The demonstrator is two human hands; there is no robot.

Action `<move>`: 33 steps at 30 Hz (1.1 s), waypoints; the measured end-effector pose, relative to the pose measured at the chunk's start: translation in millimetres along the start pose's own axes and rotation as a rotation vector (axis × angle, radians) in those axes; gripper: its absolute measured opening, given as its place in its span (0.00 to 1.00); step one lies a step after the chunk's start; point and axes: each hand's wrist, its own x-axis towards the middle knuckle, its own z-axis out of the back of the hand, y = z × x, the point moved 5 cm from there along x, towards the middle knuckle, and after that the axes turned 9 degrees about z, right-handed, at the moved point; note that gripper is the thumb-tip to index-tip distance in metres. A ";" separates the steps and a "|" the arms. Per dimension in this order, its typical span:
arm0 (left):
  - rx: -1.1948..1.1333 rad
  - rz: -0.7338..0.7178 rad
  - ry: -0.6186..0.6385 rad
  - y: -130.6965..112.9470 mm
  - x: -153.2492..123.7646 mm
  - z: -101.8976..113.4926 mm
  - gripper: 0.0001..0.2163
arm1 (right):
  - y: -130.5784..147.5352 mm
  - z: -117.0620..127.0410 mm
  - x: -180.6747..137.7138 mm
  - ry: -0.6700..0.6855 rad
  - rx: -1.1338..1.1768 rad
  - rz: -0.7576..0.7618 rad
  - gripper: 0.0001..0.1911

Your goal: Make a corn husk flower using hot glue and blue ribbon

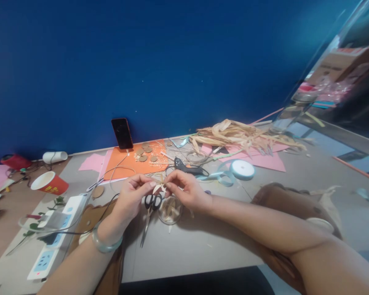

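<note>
You can read no word, brand or number with certainty here. On your left, the red paper cup (60,183) bears yellow lettering (52,189) on its side, but it is too small and blurred for you to make out. At your far right, the cardboard box (330,67) shows reddish marks along its top; you cannot tell whether they are print.

The pale held piece (157,189) looks matt and papery, the scissors (149,213) smooth metal and plastic, the ribbon spool (242,169) glossy.
</note>
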 end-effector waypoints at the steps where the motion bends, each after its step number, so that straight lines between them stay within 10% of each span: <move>1: -0.024 0.016 0.010 -0.6 -0.3 -1.7 0.09 | 0.2 0.0 0.0 -0.005 0.002 -0.002 0.10; 17: -0.182 0.219 0.094 0.8 0.0 -10.7 0.12 | -3.4 0.6 -1.5 -0.035 0.044 -0.029 0.11; 33: 0.357 -0.085 0.097 -16.1 -4.8 -2.6 0.06 | -4.6 -5.0 -0.6 0.096 0.063 -0.106 0.10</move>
